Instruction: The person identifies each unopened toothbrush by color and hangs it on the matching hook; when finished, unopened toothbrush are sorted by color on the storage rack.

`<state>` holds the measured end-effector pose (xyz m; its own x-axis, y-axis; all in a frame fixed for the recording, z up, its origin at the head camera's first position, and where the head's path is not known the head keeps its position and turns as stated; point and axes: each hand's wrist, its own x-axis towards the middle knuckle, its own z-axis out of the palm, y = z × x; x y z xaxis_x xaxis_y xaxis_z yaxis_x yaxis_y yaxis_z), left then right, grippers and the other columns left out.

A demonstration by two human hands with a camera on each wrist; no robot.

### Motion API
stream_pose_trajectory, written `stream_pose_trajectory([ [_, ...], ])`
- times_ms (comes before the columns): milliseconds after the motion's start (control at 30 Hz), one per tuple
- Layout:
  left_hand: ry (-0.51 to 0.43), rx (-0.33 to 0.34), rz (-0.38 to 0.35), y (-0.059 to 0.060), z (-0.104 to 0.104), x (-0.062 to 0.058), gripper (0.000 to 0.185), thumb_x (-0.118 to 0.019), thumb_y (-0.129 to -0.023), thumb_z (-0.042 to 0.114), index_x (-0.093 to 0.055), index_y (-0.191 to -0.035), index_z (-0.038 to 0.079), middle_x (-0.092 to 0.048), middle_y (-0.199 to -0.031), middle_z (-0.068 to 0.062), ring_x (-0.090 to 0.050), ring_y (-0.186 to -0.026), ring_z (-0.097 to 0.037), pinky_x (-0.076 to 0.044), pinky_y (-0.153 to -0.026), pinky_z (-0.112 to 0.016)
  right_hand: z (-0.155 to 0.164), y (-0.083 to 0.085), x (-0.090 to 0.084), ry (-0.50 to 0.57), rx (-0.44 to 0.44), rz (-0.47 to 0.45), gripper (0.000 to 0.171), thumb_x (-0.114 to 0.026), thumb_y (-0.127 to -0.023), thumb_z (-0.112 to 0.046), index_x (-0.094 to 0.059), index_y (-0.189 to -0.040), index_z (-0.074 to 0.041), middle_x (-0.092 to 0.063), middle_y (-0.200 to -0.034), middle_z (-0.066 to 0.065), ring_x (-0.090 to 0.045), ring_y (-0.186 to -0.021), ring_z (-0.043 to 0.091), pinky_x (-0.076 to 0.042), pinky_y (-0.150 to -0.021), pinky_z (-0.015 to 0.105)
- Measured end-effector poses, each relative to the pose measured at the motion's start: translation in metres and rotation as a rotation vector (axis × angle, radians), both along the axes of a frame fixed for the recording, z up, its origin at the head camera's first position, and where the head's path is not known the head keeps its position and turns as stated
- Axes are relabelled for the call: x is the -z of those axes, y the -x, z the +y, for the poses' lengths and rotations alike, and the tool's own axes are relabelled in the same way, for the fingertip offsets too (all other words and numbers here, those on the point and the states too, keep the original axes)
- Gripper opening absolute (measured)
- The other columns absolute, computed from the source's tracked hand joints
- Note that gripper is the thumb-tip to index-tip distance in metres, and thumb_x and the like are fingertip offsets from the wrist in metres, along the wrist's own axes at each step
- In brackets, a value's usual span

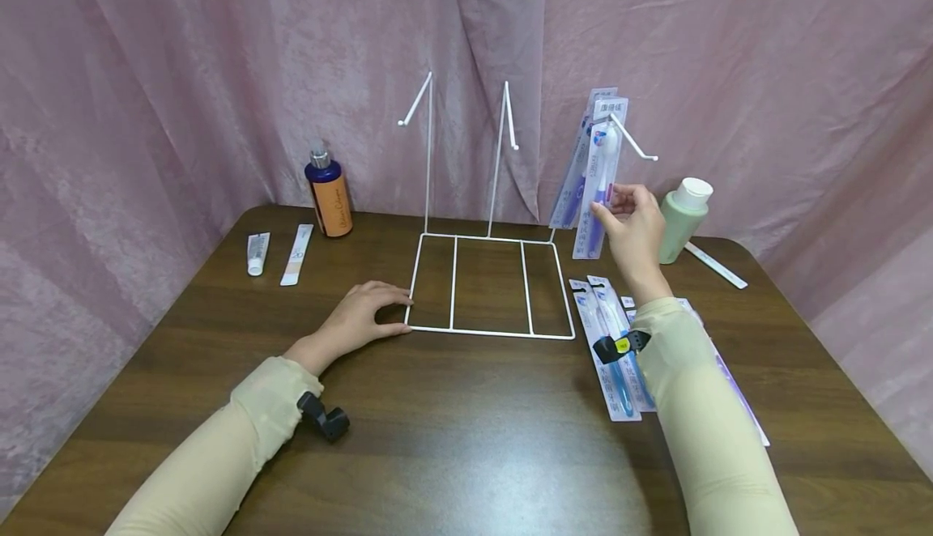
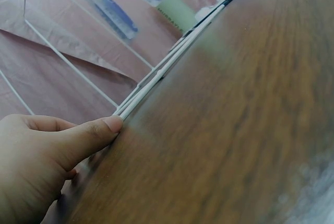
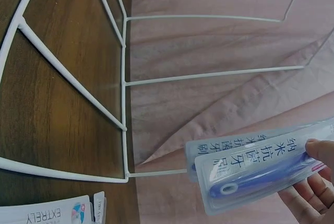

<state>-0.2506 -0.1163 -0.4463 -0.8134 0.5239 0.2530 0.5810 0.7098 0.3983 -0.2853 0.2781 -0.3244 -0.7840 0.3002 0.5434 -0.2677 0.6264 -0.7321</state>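
A white wire display rack (image 1: 490, 333) with three upright hooks stands on the table. At its front left corner my left hand (image 1: 364, 310) holds the frame, with the thumb (image 2: 108, 126) on the wire in the left wrist view. My right hand (image 1: 632, 224) pinches the lower side of a packaged toothbrush (image 1: 602, 165) with a purple handle. The top of that pack is at the right hook (image 1: 632, 137), whose arm sticks out in front of it. Close behind it hangs another packaged toothbrush (image 1: 572, 172), tilted and partly covered.
Several toothbrush packs (image 1: 603, 350) lie right of the rack, partly under my right forearm. A green bottle (image 1: 682, 220) and a white strip (image 1: 717, 265) are at the back right. A blue-and-orange bottle (image 1: 331, 196), a small tube (image 1: 257, 253) and a flat sachet (image 1: 296, 254) are at left.
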Motion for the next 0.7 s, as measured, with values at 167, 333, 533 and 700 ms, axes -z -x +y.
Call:
stream_pose_trajectory([
  [167, 0.001, -0.004, 0.001, -0.0007, 0.0005, 0.0000, 0.045, -0.076, -0.080, 0.039, -0.068, -0.119, 0.016, -0.062, -0.133, -0.005, -0.052, -0.123, -0.029, -0.036, -0.105, -0.054, -0.0006, 0.0037, -0.0012, -0.059, -0.004, -0.047, 0.041, -0.074, -0.084, -0.015, -0.060, -0.117, 0.004, -0.063, -0.101, 0.017, -0.059, -0.088, 0.020, -0.052, -0.077, 0.019],
  [333, 0.006, -0.010, -0.011, 0.0000, -0.0001, 0.0007, 0.045, -0.075, -0.081, 0.039, -0.068, -0.119, 0.016, -0.062, -0.133, -0.005, -0.052, -0.124, -0.029, -0.036, -0.106, -0.053, 0.0000, 0.0055, -0.0030, -0.091, -0.030, -0.071, 0.041, -0.074, -0.084, -0.018, -0.061, -0.117, 0.003, -0.064, -0.101, 0.017, -0.060, -0.088, 0.022, -0.048, -0.073, 0.012],
  [533, 0.013, -0.012, -0.021, 0.0009, 0.0000, -0.0002, 0.045, -0.075, -0.082, 0.040, -0.068, -0.119, 0.016, -0.061, -0.133, -0.005, -0.051, -0.125, -0.029, -0.035, -0.106, -0.053, 0.0026, 0.0036, -0.0062, -0.108, -0.043, -0.064, 0.039, -0.073, -0.085, -0.016, -0.062, -0.116, 0.003, -0.064, -0.101, 0.019, -0.060, -0.089, 0.024, -0.051, -0.077, 0.022],
  [700, 0.013, -0.004, -0.014, 0.0010, 0.0003, -0.0005, 0.046, -0.075, -0.081, 0.039, -0.068, -0.119, 0.015, -0.061, -0.133, -0.006, -0.051, -0.124, -0.031, -0.035, -0.106, -0.055, 0.0088, -0.0007, -0.0101, -0.109, -0.057, -0.058, 0.039, -0.073, -0.085, -0.015, -0.061, -0.118, 0.003, -0.065, -0.102, 0.021, -0.060, -0.089, 0.023, -0.050, -0.076, 0.018],
])
